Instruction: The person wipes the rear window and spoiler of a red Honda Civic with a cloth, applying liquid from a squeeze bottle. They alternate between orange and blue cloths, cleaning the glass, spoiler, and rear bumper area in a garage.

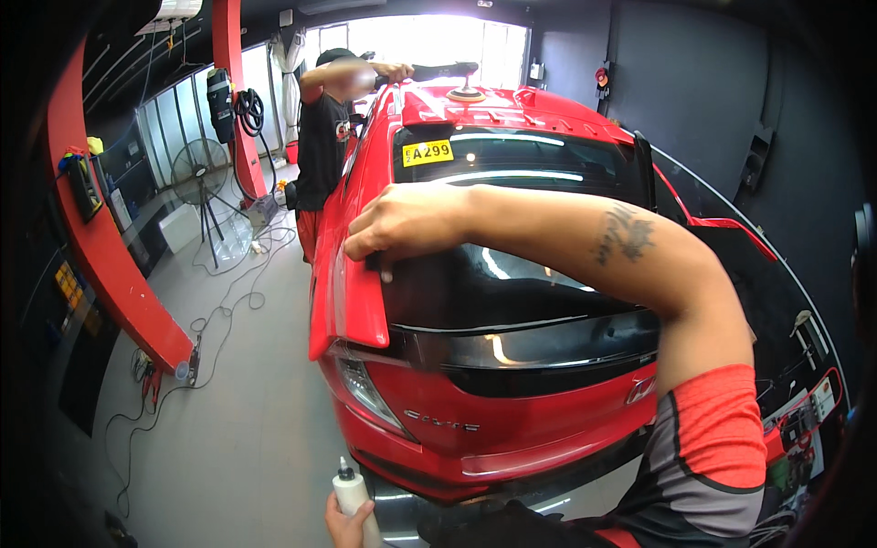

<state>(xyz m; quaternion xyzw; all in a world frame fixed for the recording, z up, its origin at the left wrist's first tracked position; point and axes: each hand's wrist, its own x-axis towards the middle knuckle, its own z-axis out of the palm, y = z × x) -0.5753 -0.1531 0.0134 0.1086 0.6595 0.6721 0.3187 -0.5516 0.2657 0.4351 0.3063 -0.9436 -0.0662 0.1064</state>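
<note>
My right arm reaches across the back of a red car (548, 425). Its hand (411, 224) is at the car's left rear corner, over the upright red panel (358, 297) beside the dark rear window (512, 274). The fingers are curled down; a small dark thing shows beneath them, too hidden to name. Low in the view, my left hand (345, 525) is wrapped around a white squeeze bottle (354, 493) with a black cap and a pointed nozzle. The bottle stands upright in the grip, behind the car's bumper and apart from it.
Beside the car's left side, a person (322, 137) in dark clothes holds a polisher (466, 93) against the roof. Red pillars (119, 274), a standing fan (201, 173) and cables (215, 361) on the floor lie to the left. Equipment (799, 425) stands at the right.
</note>
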